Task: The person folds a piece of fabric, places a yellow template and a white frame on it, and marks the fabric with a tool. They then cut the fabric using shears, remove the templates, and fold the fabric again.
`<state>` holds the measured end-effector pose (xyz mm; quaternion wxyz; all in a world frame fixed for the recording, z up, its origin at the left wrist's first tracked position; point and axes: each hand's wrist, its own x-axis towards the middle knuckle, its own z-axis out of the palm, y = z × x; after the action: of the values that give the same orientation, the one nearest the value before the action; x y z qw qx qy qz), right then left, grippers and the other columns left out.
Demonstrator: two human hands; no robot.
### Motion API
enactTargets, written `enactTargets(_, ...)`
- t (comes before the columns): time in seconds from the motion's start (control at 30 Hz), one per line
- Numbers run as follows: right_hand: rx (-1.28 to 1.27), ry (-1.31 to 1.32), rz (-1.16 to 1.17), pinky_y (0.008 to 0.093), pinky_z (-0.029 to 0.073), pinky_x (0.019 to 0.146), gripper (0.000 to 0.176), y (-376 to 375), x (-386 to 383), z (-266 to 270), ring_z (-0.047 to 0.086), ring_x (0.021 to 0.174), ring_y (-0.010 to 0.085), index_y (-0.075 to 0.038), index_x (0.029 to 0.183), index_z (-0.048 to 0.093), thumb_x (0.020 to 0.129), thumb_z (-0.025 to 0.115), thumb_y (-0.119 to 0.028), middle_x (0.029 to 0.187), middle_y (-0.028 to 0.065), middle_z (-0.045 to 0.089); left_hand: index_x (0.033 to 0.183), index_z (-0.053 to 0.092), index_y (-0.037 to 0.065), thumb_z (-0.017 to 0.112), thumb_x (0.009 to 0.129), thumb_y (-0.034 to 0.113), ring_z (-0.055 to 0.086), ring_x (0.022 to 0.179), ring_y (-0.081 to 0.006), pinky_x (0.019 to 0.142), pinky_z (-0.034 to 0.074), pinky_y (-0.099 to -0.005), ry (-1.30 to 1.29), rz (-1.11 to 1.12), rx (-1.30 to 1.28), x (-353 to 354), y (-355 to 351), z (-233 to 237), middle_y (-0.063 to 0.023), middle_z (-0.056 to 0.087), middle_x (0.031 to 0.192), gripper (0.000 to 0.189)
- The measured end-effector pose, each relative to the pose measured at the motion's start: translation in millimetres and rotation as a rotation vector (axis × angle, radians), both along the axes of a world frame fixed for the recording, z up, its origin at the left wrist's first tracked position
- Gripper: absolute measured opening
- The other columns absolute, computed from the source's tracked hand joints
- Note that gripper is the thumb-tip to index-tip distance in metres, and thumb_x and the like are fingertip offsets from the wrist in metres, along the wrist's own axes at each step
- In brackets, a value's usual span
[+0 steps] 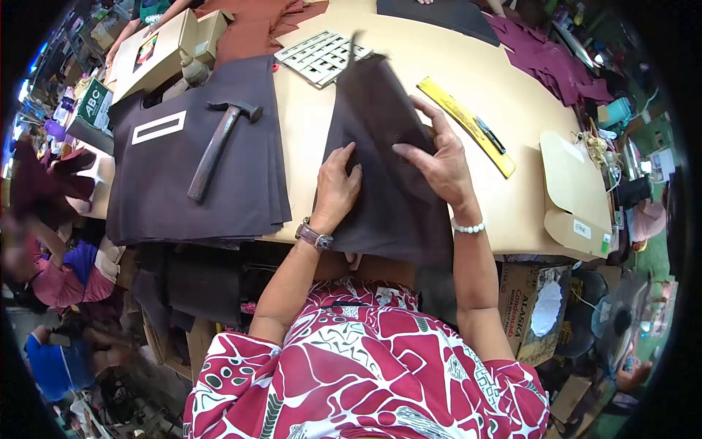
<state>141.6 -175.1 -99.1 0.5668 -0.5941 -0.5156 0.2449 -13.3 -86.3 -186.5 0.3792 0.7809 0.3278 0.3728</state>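
Note:
A dark brown fabric or leather panel (387, 197) is held up over the near edge of the table, partly folded, its upper end blurred. My right hand (444, 157) grips the panel's right side between thumb and fingers. Lower on the left side, my left hand (340, 186) has its fingers curled on the same panel; some fingertips are hidden. To the left lies a stack of similar dark panels (241, 175). On that stack rest a hammer (216, 146) and a white rectangular frame (159, 128).
Beyond the panel lies a slotted white grid (318, 58). A yellow ruler (468, 124) with a pen (490, 135) is to the right, near an open cardboard box (578, 190). Boxes (157, 55) and maroon scraps (548, 62) lie farther back. Other people's hands (424, 2) show at the far edge.

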Motion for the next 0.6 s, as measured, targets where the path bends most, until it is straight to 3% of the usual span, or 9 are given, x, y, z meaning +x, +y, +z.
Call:
enactTargets(0.07,0.014,0.054,-0.011,0.0273,0.048,0.084,0.062,1,10,-6,0.062,0.096,0.0164,-0.001,0.132,0.043,0.075,0.067,0.003,0.106,0.0147,0.066,0.107,0.058,-0.008,0.059,0.077,0.004,0.059,0.097,-0.0376,0.085,0.046,-0.0379,0.016,-0.049,-0.033,-4,1,5,-0.0241,0.060,0.104,0.032)
enactTargets(0.13,0.043,0.090,-0.083,0.0287,0.048,0.086,0.062,8,40,-28,0.063,0.095,0.0172,0.000,0.131,0.042,0.074,0.065,0.006,0.101,0.0144,0.067,0.105,0.058,-0.008,0.059,0.077,0.003,0.059,0.095,-0.0385,0.083,0.046,-0.0394,0.127,0.043,0.037,2,3,-2,-0.0247,0.060,0.102,0.030)
enactTargets(0.23,-0.046,-0.125,-0.383,0.0334,0.048,0.092,0.059,14,95,-67,0.060,0.105,0.0266,0.005,0.126,0.046,0.073,0.071,-0.004,0.119,0.0207,0.058,0.110,0.059,-0.006,0.061,0.076,0.004,0.059,0.099,-0.0380,0.087,0.046,-0.0391,0.079,0.068,0.044,7,7,-3,-0.0254,0.060,0.107,0.035)
enactTargets(0.3,-0.205,-0.089,-0.432,0.0356,0.046,0.093,0.063,12,109,-72,0.059,0.108,0.0294,0.005,0.127,0.045,0.072,0.073,-0.009,0.120,0.0235,0.057,0.113,0.059,-0.005,0.062,0.076,0.006,0.059,0.102,-0.0368,0.090,0.046,-0.0377,0.015,0.021,0.054,13,18,-4,-0.0253,0.060,0.110,0.038)
enactTargets(0.4,-0.214,-0.382,-0.530,0.0369,0.046,0.093,0.066,13,110,-81,0.059,0.108,0.0329,0.005,0.128,0.043,0.072,0.074,-0.011,0.118,0.0284,0.056,0.114,0.060,-0.003,0.063,0.076,0.007,0.059,0.105,-0.0340,0.093,0.045,-0.0361,0.087,-0.011,0.006,21,27,-1,-0.0240,0.060,0.113,0.039)
enactTargets(0.5,-0.303,-0.395,-0.580,0.0372,0.046,0.094,0.068,13,104,-79,0.058,0.110,0.0343,0.005,0.130,0.041,0.073,0.074,-0.015,0.117,0.0324,0.055,0.115,0.060,-0.003,0.063,0.076,0.007,0.059,0.106,-0.0338,0.094,0.044,-0.0362,0.134,-0.004,0.002,22,29,2,-0.0235,0.060,0.114,0.040)
enactTargets(0.6,-0.371,-0.314,-0.566,0.0354,0.051,0.082,0.075,5,98,-72,0.064,0.094,0.0322,0.008,0.130,0.038,0.072,0.076,-0.021,0.105,0.0294,0.060,0.116,0.059,-0.002,0.064,0.076,0.007,0.058,0.108,-0.0336,0.095,0.044,-0.0357,0.181,0.007,0.040,17,34,-1,-0.0234,0.060,0.115,0.042)
